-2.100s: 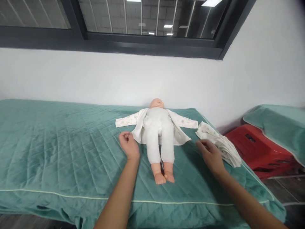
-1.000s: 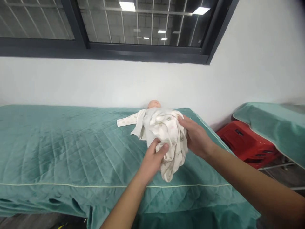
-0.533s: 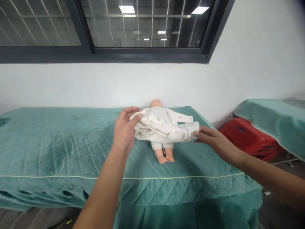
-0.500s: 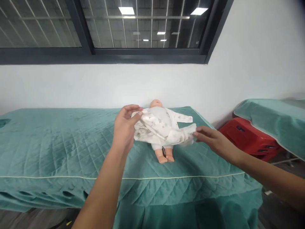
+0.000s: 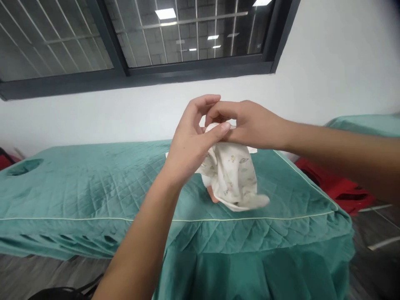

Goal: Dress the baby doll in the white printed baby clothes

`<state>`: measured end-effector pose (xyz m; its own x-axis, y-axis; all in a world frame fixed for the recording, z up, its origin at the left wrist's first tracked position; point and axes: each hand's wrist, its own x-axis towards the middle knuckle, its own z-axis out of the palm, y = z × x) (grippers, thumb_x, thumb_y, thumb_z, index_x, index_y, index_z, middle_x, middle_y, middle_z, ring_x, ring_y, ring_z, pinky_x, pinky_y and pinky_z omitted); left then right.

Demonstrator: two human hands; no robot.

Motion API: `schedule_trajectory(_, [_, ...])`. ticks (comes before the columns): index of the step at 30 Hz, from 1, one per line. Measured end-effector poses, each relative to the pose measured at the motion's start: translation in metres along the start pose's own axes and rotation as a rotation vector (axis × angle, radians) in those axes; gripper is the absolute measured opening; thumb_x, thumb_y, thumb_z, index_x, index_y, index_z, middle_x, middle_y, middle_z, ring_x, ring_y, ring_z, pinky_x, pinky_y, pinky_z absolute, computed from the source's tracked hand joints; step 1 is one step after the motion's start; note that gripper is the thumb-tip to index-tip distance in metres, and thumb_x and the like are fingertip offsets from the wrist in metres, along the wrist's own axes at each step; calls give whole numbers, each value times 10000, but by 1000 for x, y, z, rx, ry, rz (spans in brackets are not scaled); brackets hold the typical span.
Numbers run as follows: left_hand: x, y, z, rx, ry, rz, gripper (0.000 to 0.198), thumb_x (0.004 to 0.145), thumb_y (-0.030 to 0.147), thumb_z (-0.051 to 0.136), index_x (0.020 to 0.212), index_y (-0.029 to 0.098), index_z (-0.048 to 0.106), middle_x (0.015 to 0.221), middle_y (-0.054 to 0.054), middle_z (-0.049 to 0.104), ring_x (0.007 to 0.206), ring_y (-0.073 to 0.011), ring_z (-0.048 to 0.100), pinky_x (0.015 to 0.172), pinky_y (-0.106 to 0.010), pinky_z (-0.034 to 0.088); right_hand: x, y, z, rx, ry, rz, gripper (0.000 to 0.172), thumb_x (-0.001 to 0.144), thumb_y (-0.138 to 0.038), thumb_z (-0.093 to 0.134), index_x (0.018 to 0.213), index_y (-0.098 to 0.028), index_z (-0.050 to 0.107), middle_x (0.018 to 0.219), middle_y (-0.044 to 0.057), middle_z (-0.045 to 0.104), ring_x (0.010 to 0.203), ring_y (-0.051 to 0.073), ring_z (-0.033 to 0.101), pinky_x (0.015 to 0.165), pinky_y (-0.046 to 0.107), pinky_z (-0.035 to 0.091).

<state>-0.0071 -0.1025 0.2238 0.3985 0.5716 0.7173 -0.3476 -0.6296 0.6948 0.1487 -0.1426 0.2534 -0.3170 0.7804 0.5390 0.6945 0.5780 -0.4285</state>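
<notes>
Above the baby doll [image 5: 213,195], pinching a bunched, printed white baby garment [image 5: 239,175] with left hand [image 5: 191,143] and right hand [image 5: 258,125] together; seemingly gathering fabric, probably needing next to spread an opening.

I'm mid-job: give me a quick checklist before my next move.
1. White printed fabric garment held up: ok, it hangs from the left hand and right hand together.
2. Each hand's pinch: cannot tell, fingertips overlap.
3. Garment spread open: not ok, bunched at the top.
4. Pink-legged doll in clear view: not ok, mostly hidden.
5. Green quilted bedcover beneath doll: ok.
</notes>
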Motion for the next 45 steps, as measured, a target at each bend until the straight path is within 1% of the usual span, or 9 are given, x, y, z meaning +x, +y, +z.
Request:
schedule_trajectory(7, [-27, -13, -2, -103, 100, -251, 382, 689, 279, 808, 1020, 192, 636, 1058, -60, 630, 1025, -238, 632, 822, -336, 548, -4, 8, -6, -6, -83, 94, 269, 713, -362, 771, 701, -162, 592, 726, -61, 561, 845, 150, 608, 768, 280, 463])
schedule_trajectory(12, [-41, -19, -18, 126, -174, -516, 237, 691, 314, 798, 809, 140, 687, 780, -43, 635, 752, -201, 610, 597, -259, 478, -18, 24, -33, 158, 42, 268, 367, 692, -422, 802, 650, -139, 572, 619, -56, 527, 662, 93, 583, 613, 230, 436])
schedule_trajectory(18, [-27, -24, -26, 85, 11, -357, 254, 718, 352, 781, 725, 141, 640, 674, -2, 570, 638, -129, 548, 553, -214, 417, -27, 36, -30, 295, -393, 313, 282, 650, -422, 831, 696, -186, 684, 655, -47, 628, 589, 93, 584, 501, 195, 433])
schedule_trajectory(22, [-19, -27, -9, -97, -6, -353, 325, 816, 469, 672, 941, 170, 645, 859, -34, 664, 841, -196, 646, 746, -295, 520, -22, 27, -13, 433, -199, 398, 282, 675, -420, 822, 696, -175, 685, 664, -24, 646, 596, 113, 606, 518, 214, 457])
schedule_trajectory(28, [-31, -33, 10, -80, -316, -509, 524, 745, 438, 758, 1179, 176, 625, 1181, -96, 675, 1118, -291, 616, 964, -407, 490, -15, 31, 3, 793, 177, 380, 354, 768, -525, 742, 724, -193, 627, 642, -5, 629, 590, 122, 594, 537, 228, 493])
schedule_trajectory(32, [-40, -44, 2, -186, -189, -644, 461, 748, 397, 761, 1120, 150, 650, 1112, -109, 706, 1006, -276, 670, 860, -388, 538, -28, 44, 13, 975, -131, 488, 378, 797, -542, 701, 883, -174, 691, 803, 55, 707, 736, 180, 670, 660, 287, 561])
schedule_trajectory(35, [-44, -58, -3, -268, -108, -678, 466, 748, 393, 757, 1134, 154, 653, 1005, -96, 730, 894, -260, 698, 777, -368, 555, -41, 53, 22, 848, -500, 565, 368, 757, -468, 759, 927, -143, 727, 869, 79, 729, 752, 186, 683, 671, 285, 557])
schedule_trajectory(37, [-48, -65, -4, -290, -125, -706, 490, 745, 400, 758, 1155, 155, 652, 943, -90, 736, 832, -252, 703, 731, -360, 556, -45, 59, 29, 740, -601, 581, 332, 746, -423, 774, 921, -143, 738, 855, 71, 737, 731, 180, 680, 663, 278, 547])
schedule_trajectory(45, [-61, -81, -17, -325, -284, -862, 501, 689, 462, 805, 1055, 133, 708, 1058, -111, 733, 950, -245, 683, 848, -348, 525, -43, 82, 56, 1110, 103, 605, 223, 789, -301, 683, 963, -162, 684, 919, 62, 735, 880, 220, 684, 784, 327, 553])
